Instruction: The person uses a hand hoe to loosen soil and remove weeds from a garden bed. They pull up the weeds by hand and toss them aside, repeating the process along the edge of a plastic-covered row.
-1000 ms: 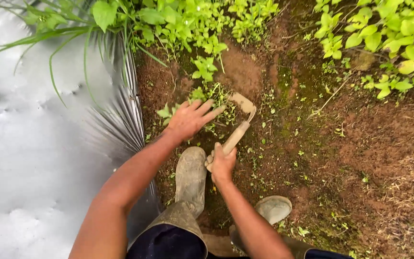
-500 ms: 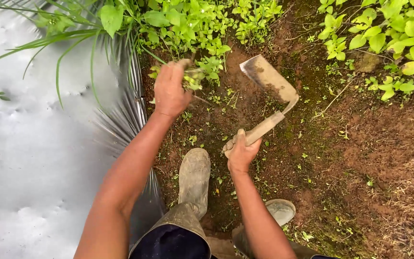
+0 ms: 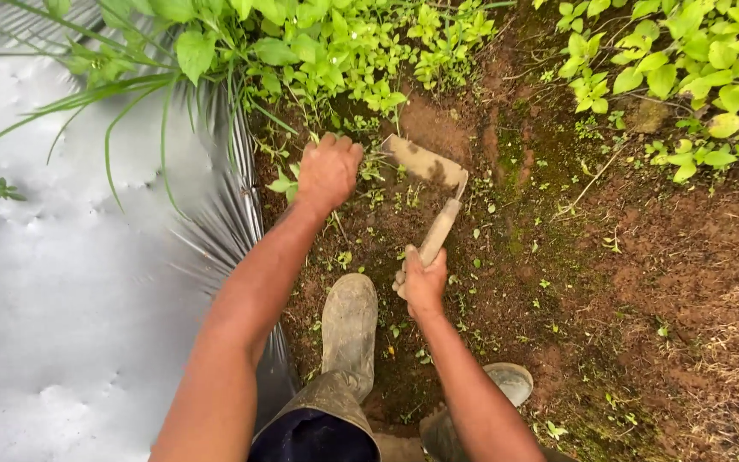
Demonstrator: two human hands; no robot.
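Item: hand hoe point(image 3: 432, 184), short wooden handle, flat metal blade caked with brown soil. Position: blade lies on the bare earth just below the leafy weeds point(image 3: 361, 51), handle running back toward the person.

Right hand point(image 3: 422, 282): closed around the butt of the hoe handle, knuckles up.

Left hand point(image 3: 328, 169): fisted just left of the hoe blade, at the edge of the weeds; small green sprigs point(image 3: 282, 183) show at its side, but whether stems are gripped inside the fist cannot be told.

Step in hand, as judged: weeding along the bed edge, one hand at the plants while the hoe works the soil beside them. The next move appears to call for the blade to bite under the roots near the fist, kept clear of the fingers.

Surroundings: silvery plastic mulch sheet point(image 3: 62, 282) left of the hoe; muddy rubber boot point(image 3: 349, 316) below it; second boot point(image 3: 506, 381) further below, right; loose reddish soil point(image 3: 643, 282) right of the hoe.
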